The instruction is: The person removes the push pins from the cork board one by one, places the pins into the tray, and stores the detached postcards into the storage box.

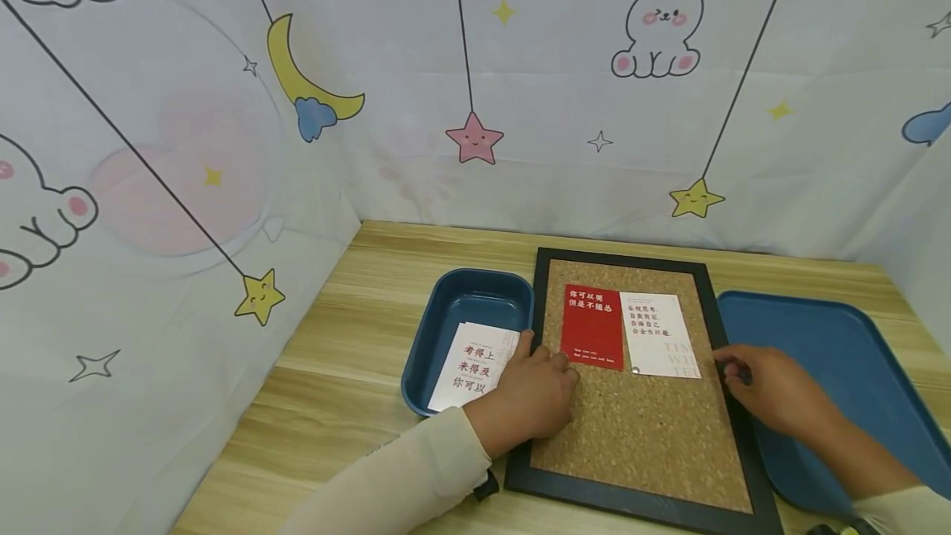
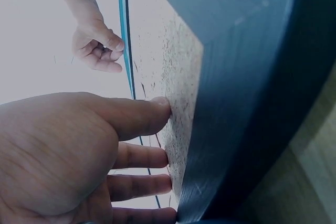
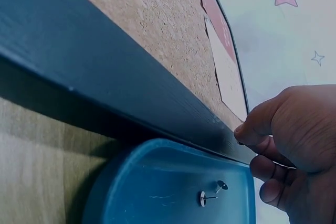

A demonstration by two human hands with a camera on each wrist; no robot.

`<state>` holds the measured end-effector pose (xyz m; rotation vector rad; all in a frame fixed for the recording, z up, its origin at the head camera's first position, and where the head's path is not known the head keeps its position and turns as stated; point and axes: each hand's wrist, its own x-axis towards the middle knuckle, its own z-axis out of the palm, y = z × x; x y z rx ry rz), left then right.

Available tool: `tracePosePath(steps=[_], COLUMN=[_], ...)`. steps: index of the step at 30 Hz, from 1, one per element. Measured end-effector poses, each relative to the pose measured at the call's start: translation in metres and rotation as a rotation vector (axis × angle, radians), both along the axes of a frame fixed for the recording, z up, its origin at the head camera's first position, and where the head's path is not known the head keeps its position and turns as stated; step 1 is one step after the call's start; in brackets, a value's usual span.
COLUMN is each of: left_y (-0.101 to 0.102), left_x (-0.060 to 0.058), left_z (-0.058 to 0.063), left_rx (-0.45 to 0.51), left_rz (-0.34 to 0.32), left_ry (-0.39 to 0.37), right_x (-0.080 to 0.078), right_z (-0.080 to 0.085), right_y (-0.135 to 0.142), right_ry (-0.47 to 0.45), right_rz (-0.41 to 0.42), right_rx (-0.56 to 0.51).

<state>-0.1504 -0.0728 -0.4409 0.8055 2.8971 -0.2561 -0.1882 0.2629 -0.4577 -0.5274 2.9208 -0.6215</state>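
Note:
A black-framed cork board [image 1: 639, 436] lies on the table with a red card [image 1: 592, 329] and a white card [image 1: 661, 337] side by side on its upper half. A round thumbtack head shows at the white card's lower left corner. My left hand [image 1: 531, 390] reaches across the frame's left side, its fairly straight fingers [image 2: 139, 184] touching the cork near the red card. By the frame's right edge, my right hand [image 1: 773, 390] has thumb and finger together. A tiny dark thing, seemingly a thumbtack [image 3: 240, 141], shows at its thumb tip, mostly hidden.
Left of the board, a blue box [image 1: 438, 291] holds white printed cards [image 1: 471, 362]. A blue tray [image 1: 802, 320] sits against the right side, with loose thumbtacks [image 3: 202, 199] in it. Behind the wooden table [image 1: 319, 386] hangs a patterned cloth [image 1: 416, 48].

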Motion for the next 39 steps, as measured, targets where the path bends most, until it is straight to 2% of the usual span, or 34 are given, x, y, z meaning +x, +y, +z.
tracePosePath(steps=[12, 25, 32, 39], left_y=[0.000, 0.000, 0.000, -0.001], left_x=[0.000, 0.000, -0.001, 0.000], left_z=[0.001, 0.001, 0.001, 0.002], left_rx=[0.004, 0.000, 0.007, 0.016], left_rz=[-0.005, -0.001, 0.000, 0.000], left_ry=[0.000, -0.005, -0.010, -0.013], right_x=[0.002, 0.004, 0.003, 0.001], right_z=[0.001, 0.000, 0.000, -0.002], right_y=[0.008, 0.012, 0.007, -0.009], right_ry=[-0.007, 0.020, 0.009, 0.063], right_rz=[-0.017, 0.003, -0.002, 0.019], right_rx=[0.001, -0.004, -0.012, -0.005])
